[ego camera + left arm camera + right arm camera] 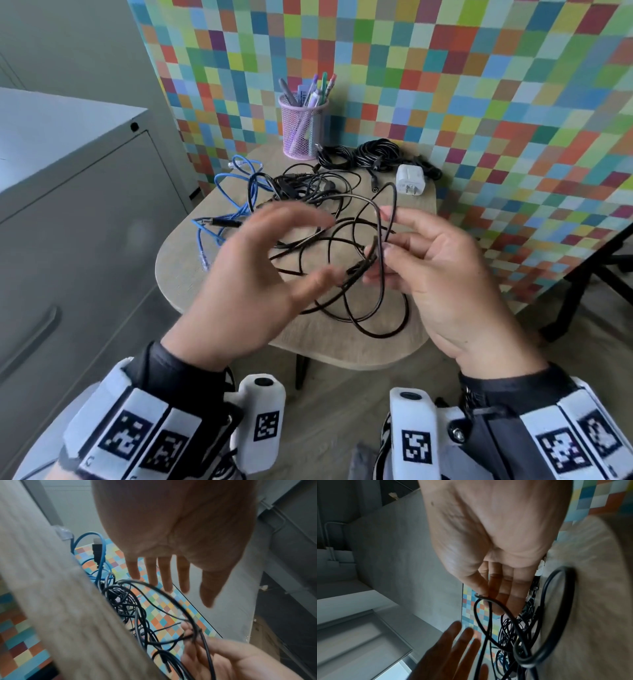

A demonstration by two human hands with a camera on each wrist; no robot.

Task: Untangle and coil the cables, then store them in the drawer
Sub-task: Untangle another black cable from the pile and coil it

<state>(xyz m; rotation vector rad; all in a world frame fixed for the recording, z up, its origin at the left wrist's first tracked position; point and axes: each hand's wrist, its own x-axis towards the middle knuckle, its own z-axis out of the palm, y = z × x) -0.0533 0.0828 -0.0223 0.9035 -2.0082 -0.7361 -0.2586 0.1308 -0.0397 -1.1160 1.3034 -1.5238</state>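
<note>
A long black cable lies in loose tangled loops on the small wooden table. My right hand holds gathered loops of it above the table, and in the right wrist view the thumb and fingers pinch the black cable. My left hand hovers just left of the loops, blurred, fingers spread and holding nothing; the left wrist view shows its straight fingers above the cable. A blue cable lies tangled at the table's left.
Two coiled black cables, a white charger and a pink mesh pen cup stand at the table's back. A grey cabinet with closed drawers is on the left. A chequered panel rises behind the table.
</note>
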